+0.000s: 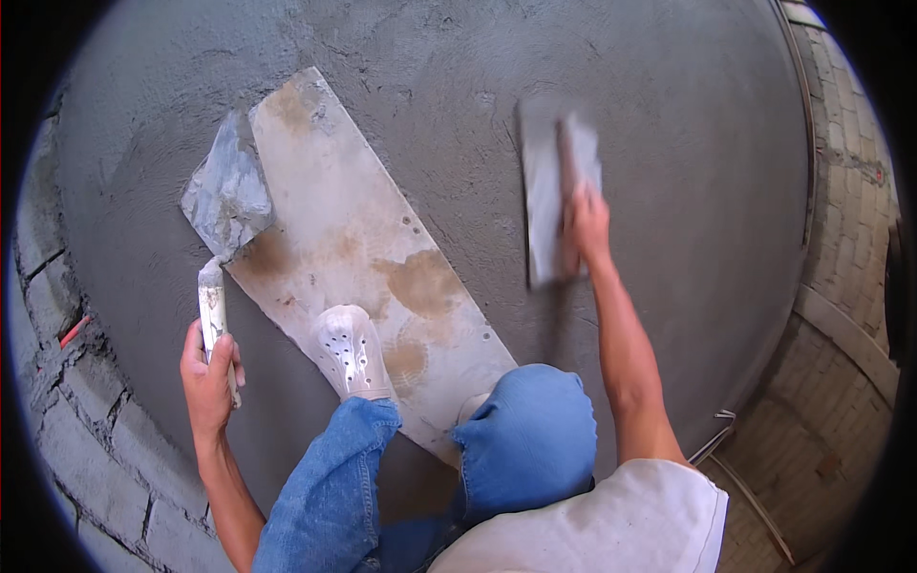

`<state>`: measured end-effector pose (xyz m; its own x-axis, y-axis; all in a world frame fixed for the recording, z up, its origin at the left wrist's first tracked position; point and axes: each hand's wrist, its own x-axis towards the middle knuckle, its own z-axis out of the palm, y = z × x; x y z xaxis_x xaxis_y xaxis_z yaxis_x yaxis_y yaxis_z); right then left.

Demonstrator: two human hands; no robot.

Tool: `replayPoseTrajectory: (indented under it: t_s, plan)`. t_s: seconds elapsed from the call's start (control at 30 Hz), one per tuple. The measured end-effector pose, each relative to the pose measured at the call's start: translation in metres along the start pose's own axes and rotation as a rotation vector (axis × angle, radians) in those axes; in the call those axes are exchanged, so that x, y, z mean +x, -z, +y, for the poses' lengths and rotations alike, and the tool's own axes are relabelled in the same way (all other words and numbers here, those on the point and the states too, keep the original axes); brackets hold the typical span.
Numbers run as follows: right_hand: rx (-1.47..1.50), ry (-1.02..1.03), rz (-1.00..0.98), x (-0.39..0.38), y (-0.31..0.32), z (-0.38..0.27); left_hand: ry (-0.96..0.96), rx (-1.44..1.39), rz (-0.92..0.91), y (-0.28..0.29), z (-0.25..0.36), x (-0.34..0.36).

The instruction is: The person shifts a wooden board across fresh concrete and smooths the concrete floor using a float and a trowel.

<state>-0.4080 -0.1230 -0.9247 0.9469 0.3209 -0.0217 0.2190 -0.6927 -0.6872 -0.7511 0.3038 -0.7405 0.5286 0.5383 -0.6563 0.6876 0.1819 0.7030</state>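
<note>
My left hand [210, 380] is wrapped round the whitish handle of a pointing trowel [232, 181]. The trowel's cement-smeared blade lies beside the left edge of a stained pale board [325, 172]. Farther right, my right hand [588, 225] grips a rectangular finishing trowel [543, 201] by its brownish handle. Its flat blade rests on or just over the wet grey cement [669, 220], blurred by motion; contact cannot be made out exactly.
The board spans the cement under me, with my white clog [346, 349] on it and my knees above. A block wall [86, 449] borders the left side. At right stand another block wall [845, 153] and some thin rods [755, 506].
</note>
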Motion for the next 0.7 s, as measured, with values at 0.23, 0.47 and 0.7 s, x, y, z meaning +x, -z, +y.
replayPoseTrajectory:
  t_s: [0.23, 0.47, 0.7]
  plan:
    - [0.231, -0.241, -0.397, 0.011, -0.052, -0.075, -0.047, 0.04, 0.003, 0.005, 0.005, -0.005]
    - [0.186, -0.4, -0.107, -0.073, 0.045, 0.04, 0.021, -0.026, -0.031, -0.005, -0.001, -0.008]
    - [0.565, -0.447, -0.094, 0.164, -0.069, -0.055, 0.069, -0.012, -0.011, 0.002, -0.01, -0.009]
